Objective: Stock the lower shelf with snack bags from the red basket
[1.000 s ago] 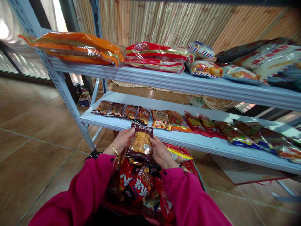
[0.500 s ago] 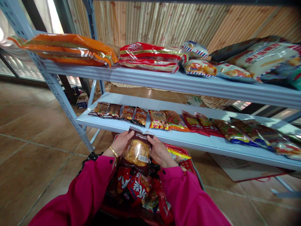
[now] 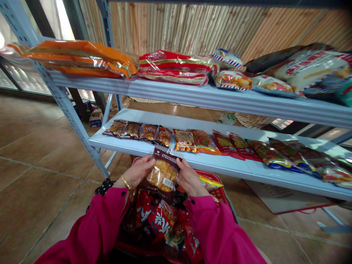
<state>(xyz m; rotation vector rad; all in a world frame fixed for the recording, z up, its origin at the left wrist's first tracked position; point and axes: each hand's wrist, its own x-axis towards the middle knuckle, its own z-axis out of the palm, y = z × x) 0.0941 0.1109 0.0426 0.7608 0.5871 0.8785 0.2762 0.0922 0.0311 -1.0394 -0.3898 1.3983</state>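
Fingers of the left hand (image 3: pixel 139 171) and right hand (image 3: pixel 191 180) clamp opposite edges of 1 brown snack packet (image 3: pixel 162 173) above a red basket (image 3: pixel 223 194), fronting the lower shelf (image 3: pixel 154 115). Its top has tilted rightward within 1 second, suggesting a grip adjustment.

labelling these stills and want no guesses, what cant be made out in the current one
- Head view: the back of the brown snack packet faces away; its barcode digits are too small.
- Head view: fingertips of the left hand and right hand behind that packet, hidden by it.
- Head view: the red basket's floor, covered by red packets.
- Head view: the teal bag, cut off by the right edge.
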